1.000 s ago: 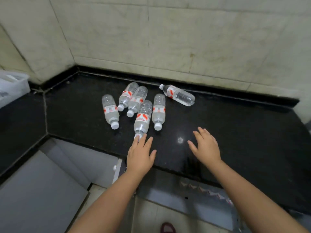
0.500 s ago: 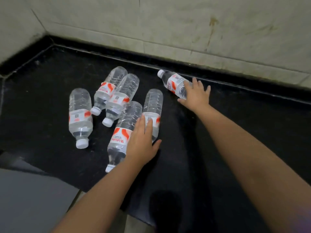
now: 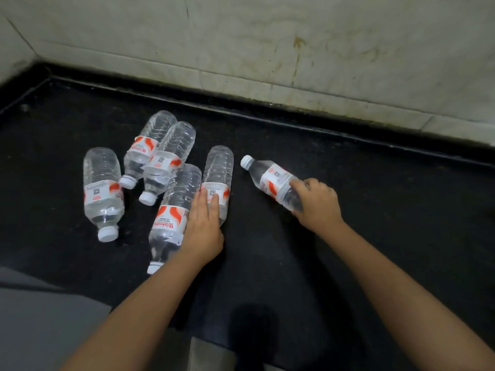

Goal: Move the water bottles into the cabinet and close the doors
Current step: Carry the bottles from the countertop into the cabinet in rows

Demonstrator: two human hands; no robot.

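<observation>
Several clear water bottles with red-and-white labels lie on their sides on the black counter [image 3: 375,223]. My right hand [image 3: 316,202] grips the lower body of the rightmost bottle [image 3: 270,180], whose white cap points up-left. My left hand [image 3: 203,228] rests flat along another bottle [image 3: 218,170], with fingers straight over its label and the palm hiding its neck. Beside that hand lies a bottle [image 3: 174,210] with its cap toward me. Two more bottles [image 3: 150,145] [image 3: 171,153] lie side by side behind it. One bottle [image 3: 101,188] lies apart at the left.
A stained tiled wall [image 3: 294,49] rises behind the counter and turns the corner at the far left. A grey surface [image 3: 40,317] shows below the counter's front edge at the lower left. No cabinet opening is in view.
My right hand has closed round the rightmost bottle and drawn it nearer and to the right. My left hand stays on the same bottle.
</observation>
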